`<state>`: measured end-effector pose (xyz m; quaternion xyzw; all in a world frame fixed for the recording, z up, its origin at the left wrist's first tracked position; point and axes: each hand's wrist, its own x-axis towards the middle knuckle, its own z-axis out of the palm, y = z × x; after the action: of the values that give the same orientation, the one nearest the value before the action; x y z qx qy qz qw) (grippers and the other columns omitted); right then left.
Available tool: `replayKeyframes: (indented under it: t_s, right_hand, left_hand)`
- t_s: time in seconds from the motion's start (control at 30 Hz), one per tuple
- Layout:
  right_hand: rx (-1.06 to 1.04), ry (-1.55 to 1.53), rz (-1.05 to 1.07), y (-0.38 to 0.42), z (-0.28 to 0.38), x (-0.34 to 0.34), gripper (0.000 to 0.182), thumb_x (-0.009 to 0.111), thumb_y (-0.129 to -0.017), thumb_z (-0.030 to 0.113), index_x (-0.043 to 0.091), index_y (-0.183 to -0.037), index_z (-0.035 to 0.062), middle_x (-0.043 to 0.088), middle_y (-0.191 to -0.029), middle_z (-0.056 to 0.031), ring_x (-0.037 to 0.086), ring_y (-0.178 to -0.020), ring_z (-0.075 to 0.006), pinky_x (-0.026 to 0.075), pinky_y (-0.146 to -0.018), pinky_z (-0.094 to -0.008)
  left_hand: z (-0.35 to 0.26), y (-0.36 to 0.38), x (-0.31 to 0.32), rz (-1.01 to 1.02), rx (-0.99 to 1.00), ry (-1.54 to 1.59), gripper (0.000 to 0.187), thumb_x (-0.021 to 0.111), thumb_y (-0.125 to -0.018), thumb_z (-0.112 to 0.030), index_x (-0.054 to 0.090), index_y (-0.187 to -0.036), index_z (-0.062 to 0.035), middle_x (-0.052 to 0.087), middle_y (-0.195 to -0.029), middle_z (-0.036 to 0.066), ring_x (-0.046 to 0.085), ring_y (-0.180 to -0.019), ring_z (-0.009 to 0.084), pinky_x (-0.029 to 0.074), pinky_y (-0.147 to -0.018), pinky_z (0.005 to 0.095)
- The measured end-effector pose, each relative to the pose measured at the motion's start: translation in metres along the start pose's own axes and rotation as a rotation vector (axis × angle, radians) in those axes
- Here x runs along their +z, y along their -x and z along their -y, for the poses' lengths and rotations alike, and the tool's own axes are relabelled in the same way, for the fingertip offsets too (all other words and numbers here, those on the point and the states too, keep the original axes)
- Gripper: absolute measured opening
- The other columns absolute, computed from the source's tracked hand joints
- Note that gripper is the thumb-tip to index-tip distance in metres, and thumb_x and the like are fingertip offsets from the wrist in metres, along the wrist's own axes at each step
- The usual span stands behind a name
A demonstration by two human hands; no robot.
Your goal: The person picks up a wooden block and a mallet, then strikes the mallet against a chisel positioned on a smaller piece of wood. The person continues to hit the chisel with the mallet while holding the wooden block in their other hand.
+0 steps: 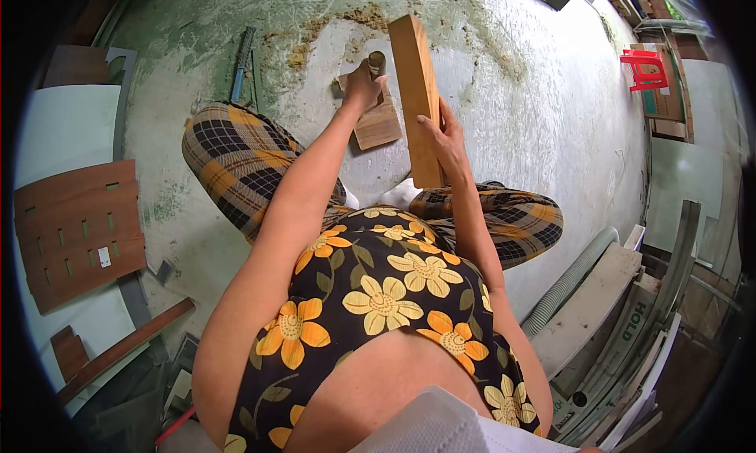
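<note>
My right hand (447, 142) grips a long, thick wooden beam (415, 90) by its lower right side, thumb across the face. The beam stands tilted in front of my lap, its far end pointing away from me. My left hand (361, 90) is closed around a short, round brownish piece (377, 60) whose end shows past my fingers; its kind I cannot make out. Just beneath that hand, a wooden block (378, 128) lies on the floor, partly hidden by my hand and wrist.
Sawdust (366, 16) is scattered on the worn floor (543, 98). A blue and dark tool (241, 65) lies left. A slotted brown board (80, 232) leans at the left; a red stool (644, 69), a grey hose (571, 276) and stacked strips (622, 358) are on the right.
</note>
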<state>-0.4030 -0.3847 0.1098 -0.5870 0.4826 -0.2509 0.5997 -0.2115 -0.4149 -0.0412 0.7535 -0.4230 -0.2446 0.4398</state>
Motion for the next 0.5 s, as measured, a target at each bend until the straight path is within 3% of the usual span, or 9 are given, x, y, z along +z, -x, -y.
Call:
replayKeyframes:
  t_s: [0.03, 0.07, 0.37, 0.5]
  right_hand:
    - [-0.038, 0.023, -0.028, 0.0, 0.002, 0.0, 0.061, 0.065, -0.086, 0.014, 0.039, -0.138, -0.0028, 0.057, -0.123, -0.0141, 0.058, -0.105, -0.0182, 0.049, -0.086, -0.0294]
    - [-0.079, 0.047, -0.056, -0.001, 0.006, 0.0, 0.061, 0.065, -0.086, 0.013, 0.038, -0.138, -0.0033, 0.057, -0.123, -0.0142, 0.058, -0.106, -0.0181, 0.049, -0.086, -0.0291]
    - [-0.135, 0.104, -0.078, 0.002, 0.027, -0.003, 0.062, 0.067, -0.084, 0.011, 0.039, -0.138, -0.0039, 0.058, -0.121, -0.0157, 0.059, -0.105, -0.0187, 0.049, -0.088, -0.0299]
    - [-0.138, 0.12, -0.094, 0.003, 0.024, -0.003, 0.062, 0.068, -0.083, 0.011, 0.04, -0.137, -0.0038, 0.059, -0.121, -0.0159, 0.059, -0.106, -0.0188, 0.049, -0.089, -0.0302]
  left_hand:
    - [-0.001, -0.001, 0.002, -0.009, 0.021, 0.007, 0.042, 0.075, -0.076, -0.027, 0.059, -0.103, -0.0006, 0.067, -0.088, 0.02, 0.067, -0.084, 0.033, 0.052, -0.073, 0.0414]
    - [-0.001, 0.0, 0.001, -0.012, 0.08, 0.08, 0.042, 0.075, -0.074, -0.023, 0.056, -0.105, -0.0003, 0.066, -0.092, 0.024, 0.063, -0.092, 0.0398, 0.051, -0.076, 0.0458]
    - [0.001, 0.002, 0.011, -0.007, 0.139, 0.125, 0.04, 0.073, -0.075, -0.024, 0.056, -0.104, -0.0022, 0.066, -0.091, 0.024, 0.063, -0.089, 0.0428, 0.051, -0.077, 0.0465]
    - [0.002, 0.003, 0.012, 0.006, 0.113, 0.069, 0.044, 0.074, -0.076, -0.026, 0.057, -0.11, -0.0045, 0.066, -0.094, 0.022, 0.065, -0.09, 0.0385, 0.052, -0.077, 0.0438]
